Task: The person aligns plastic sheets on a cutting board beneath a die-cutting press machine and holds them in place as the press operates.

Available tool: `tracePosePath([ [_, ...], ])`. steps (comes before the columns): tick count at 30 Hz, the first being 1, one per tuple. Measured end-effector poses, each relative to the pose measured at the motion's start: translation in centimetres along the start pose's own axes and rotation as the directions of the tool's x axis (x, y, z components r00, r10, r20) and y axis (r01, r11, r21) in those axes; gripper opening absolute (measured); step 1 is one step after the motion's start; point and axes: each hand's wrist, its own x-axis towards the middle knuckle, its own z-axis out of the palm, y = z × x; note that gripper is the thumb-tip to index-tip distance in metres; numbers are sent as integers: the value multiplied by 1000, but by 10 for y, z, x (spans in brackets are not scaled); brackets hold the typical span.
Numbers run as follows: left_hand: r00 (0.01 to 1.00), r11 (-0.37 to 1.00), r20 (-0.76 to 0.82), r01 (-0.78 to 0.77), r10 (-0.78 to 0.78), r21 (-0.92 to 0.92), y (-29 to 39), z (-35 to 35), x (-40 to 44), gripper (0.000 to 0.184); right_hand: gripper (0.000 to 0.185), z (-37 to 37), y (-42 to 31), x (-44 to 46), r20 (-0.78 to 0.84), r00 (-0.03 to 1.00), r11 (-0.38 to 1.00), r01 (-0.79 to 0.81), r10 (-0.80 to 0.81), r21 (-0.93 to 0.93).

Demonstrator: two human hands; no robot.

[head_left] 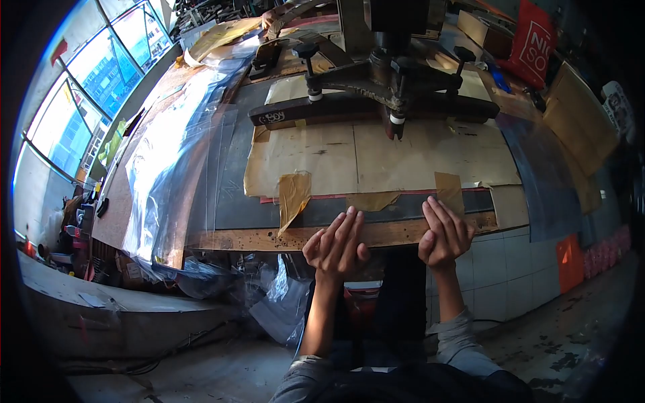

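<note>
My left hand (337, 243) is palm up at the wooden front edge (269, 238) of the worktable, its fingers stretched out and nothing in them. To its right, my right hand (446, 234) is also palm up with fingers extended, holding nothing. Just beyond the fingertips lies a cream sheet (403, 158) with brown tape (294, 195) along its near edge. A thin red layer shows under that edge. The sheet rests on a dark board (235, 213). Over the sheet's far part stands a black press head (383, 84) with a long dark bar.
Clear plastic film (161, 161) covers the table's left side, by the windows (121, 54). Transparent sheeting (541, 178) hangs over the right edge. A red bag (533, 43) and a cardboard sheet (579, 111) stand at right. Below left hangs crumpled plastic (279, 312).
</note>
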Motion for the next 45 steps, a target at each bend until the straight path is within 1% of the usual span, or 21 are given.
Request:
tracePosePath([
  [3,1000,1000,15,-10,10,-4,-1,-3,0,45,37,-2,0,0,15,1000,1000,2,-2,26],
  [7,994,998,112,22,-15,-57,-2,-12,-5,38,34,-10,0,3,87,996,999,6,-10,48],
  [9,989,998,147,14,-6,-55,-3,-16,-1,38,38,-14,3,1,145,989,996,12,-25,89],
  [11,974,992,224,14,15,-128,-4,-27,1,35,46,-18,6,1,208,977,994,34,-55,103],
  [13,955,983,290,-3,56,-182,-7,-39,8,35,51,-30,7,8,273,950,982,111,-151,154],
  [16,945,952,310,-2,101,-305,-20,-48,3,44,57,-41,11,13,346,896,955,222,-279,194],
  [17,946,951,303,-13,112,-310,-25,-50,1,43,59,-43,12,12,368,875,946,255,-315,203],
  [19,946,948,296,-34,132,-316,-35,-57,1,42,51,-45,13,14,357,881,941,230,-309,247],
  [20,943,950,307,-27,127,-311,-36,-62,2,36,48,-45,16,16,346,882,935,237,-320,263],
  [21,943,953,305,-38,133,-299,-37,-66,5,35,46,-46,18,18,335,881,929,246,-333,277],
  [22,943,956,302,-47,138,-289,-38,-67,6,34,32,-45,16,19,308,904,937,213,-296,275],
  [26,961,960,257,-30,105,-278,-35,-69,19,31,21,-55,15,38,283,921,953,210,-267,217],
  [28,974,960,207,-34,94,-277,-31,-72,31,29,21,-62,16,51,284,922,957,213,-264,197],
  [31,979,957,184,-29,85,-290,-25,-77,46,28,23,-68,20,66,285,932,968,183,-226,170],
  [34,973,953,183,-80,138,-291,-12,-84,55,30,24,-77,28,77,290,940,977,135,-179,165],
  [37,957,948,209,-137,202,-289,-2,-101,51,30,23,-102,32,79,328,934,964,57,-144,261],
  [39,948,940,222,-153,226,-305,5,-126,50,28,20,-133,24,77,407,899,963,51,-160,264],
  [40,943,926,253,-116,217,-360,7,-137,46,25,20,-148,19,73,455,875,961,37,-163,272],
  [42,928,886,312,-39,204,-463,5,-157,35,19,20,-173,16,61,590,769,936,31,-246,350],
  [43,916,854,348,10,201,-519,1,-165,26,24,21,-182,12,57,649,713,916,-24,-265,401],
  [45,854,684,445,156,268,-712,-13,-174,26,46,25,-190,9,50,700,626,863,-82,-344,498],
])
